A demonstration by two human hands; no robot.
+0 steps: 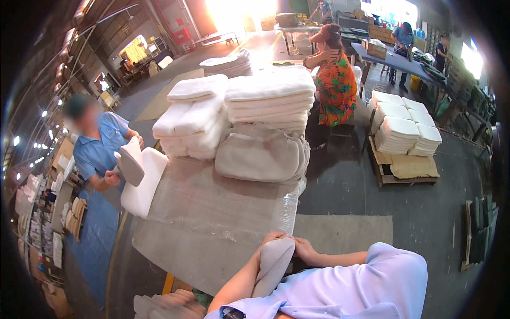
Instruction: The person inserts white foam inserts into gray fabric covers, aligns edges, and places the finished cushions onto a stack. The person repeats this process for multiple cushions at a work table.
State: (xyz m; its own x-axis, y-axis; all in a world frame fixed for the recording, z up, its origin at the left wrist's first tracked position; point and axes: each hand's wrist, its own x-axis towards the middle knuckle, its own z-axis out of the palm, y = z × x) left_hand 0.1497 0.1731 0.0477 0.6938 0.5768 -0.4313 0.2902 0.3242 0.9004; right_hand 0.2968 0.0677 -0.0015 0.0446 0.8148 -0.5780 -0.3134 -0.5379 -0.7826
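Close to my body I hold a grey fabric cover point(276, 259), bunched and hanging down between my forearms. My left hand point(272, 237) is closed on its upper edge, and my right hand point(304, 251) grips its right edge; the fingertips are partly hidden. Both hands are at the near right corner of a plastic-covered table point(212, 210). Farther along the table lies a stack of grey covers or covered pads point(260, 154). Behind it rise piles of thick white pads point(269, 98) and folded white pads point(191, 117).
At the left, a co-worker in blue point(95, 143) handles a grey-and-white pad point(133, 162) at the table edge. Someone in an orange patterned top point(336, 90) sits beyond the piles. White pads point(398, 130) are stacked on a pallet point(406, 170) at right. Light pieces point(162, 305) lie below left.
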